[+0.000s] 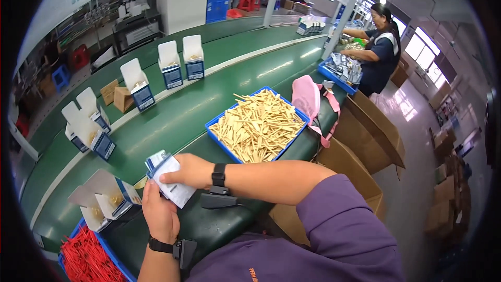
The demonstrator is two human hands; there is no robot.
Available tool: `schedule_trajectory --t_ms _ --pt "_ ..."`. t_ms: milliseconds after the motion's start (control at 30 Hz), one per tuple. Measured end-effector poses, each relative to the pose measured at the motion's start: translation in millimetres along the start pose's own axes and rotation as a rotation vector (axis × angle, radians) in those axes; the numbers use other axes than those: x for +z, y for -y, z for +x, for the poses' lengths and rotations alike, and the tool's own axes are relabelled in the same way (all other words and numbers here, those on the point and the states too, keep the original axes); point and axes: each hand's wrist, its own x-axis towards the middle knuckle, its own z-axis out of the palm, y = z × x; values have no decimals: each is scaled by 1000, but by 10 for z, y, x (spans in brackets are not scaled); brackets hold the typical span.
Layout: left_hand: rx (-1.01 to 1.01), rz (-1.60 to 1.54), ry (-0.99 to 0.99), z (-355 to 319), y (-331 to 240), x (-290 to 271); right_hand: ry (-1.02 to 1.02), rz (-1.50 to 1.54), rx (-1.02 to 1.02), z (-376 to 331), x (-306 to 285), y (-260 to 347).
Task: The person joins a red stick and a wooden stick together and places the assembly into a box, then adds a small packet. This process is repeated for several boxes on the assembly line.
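Note:
Both of my hands meet over the near edge of the green work surface, closed on a small stack of folded white-and-blue printed papers (176,190). My left hand (159,213) grips the stack from below and the left. From above and the right, my right hand (194,171) pinches it, thumb across the top sheet. Two open blue-and-white cartons (124,198) stand just left of my hands, with gold-coloured items inside. Beyond my right forearm sits a blue tray (233,155) heaped with pale wooden sticks (258,128).
A blue tray (112,256) of thin red pieces is at lower left. More open cartons (142,94) line the green conveyor (229,83). A pink mesh bag (307,96) lies beside the stick tray. Open cardboard boxes (365,130) stand right. A co-worker (383,47) works at far right.

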Motion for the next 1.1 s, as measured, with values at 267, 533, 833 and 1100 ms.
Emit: schedule_trajectory --t_ms 267,533,833,1100 --pt "-25 417 382 -161 -234 500 -839 -269 -332 -86 -2207 795" --pt "-217 697 80 -667 -235 -639 -980 582 -148 -1446 -6401 -1098" --pt "-160 854 -128 -917 -53 -763 -1894 298 -518 -261 -4609 1111" --pt "13 777 -162 -1295 -287 -865 -451 639 -1250 341 -1062 2346"
